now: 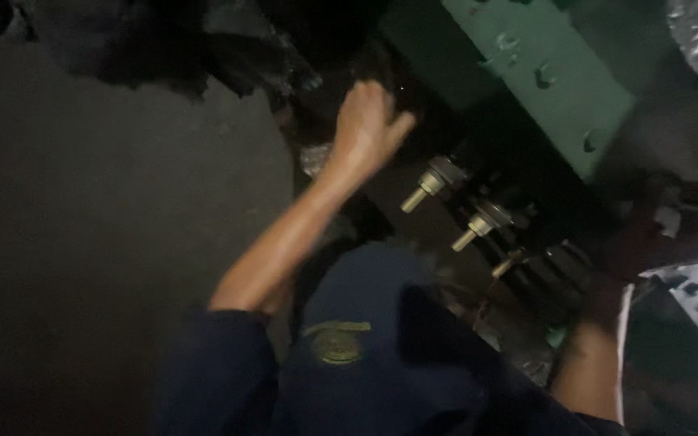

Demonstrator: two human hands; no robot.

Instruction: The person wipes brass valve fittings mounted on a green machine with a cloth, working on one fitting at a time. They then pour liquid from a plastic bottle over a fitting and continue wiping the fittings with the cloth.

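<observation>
The place is dark, with a dark floor point(82, 242) on the left and a green machine body point(527, 73) at the top. The left hand point(367, 125) is raised beside the dark part of the machine, fingers loosely curled, holding nothing visible. Just right of it two brass threaded fittings point(446, 202) stick out. The right hand point(607, 299) is in shadow under them; its grip cannot be told.

Bare dark floor point(98, 242) left of the left hand point(367, 129): open passage. To its right, brass-tipped fittings point(430, 184) jut from the green machine body point(543, 73), crowding the gap. Black debris point(163, 48) blocks above. Right hand point(599, 303) sits in a dim, cluttered recess.
</observation>
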